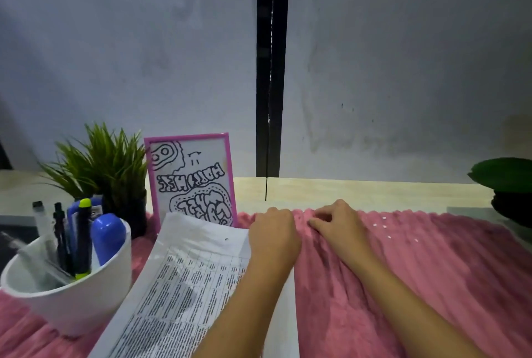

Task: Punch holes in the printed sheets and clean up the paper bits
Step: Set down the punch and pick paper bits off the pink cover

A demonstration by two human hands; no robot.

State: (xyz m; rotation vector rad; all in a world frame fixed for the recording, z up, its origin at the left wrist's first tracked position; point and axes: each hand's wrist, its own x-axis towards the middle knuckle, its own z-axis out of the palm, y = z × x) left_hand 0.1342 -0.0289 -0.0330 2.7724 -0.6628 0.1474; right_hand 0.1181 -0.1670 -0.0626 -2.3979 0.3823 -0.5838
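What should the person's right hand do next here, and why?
Probably reach a little further right and pick up the white paper bits scattered on the pink cloth. The right hand sits fingertips-down on the cloth just beside them, and the printed sheets show a punched hole, so cleanup looks like what is left.

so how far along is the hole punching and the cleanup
Done, by the look of it: the top of the printed sheets shows a punched hole near its far edge. In hand: cleanup, with the right hand fingertips-down on the pink cloth and the left hand at the sheets' corner. Left: several white paper bits lie scattered on the cloth, right of the hands.
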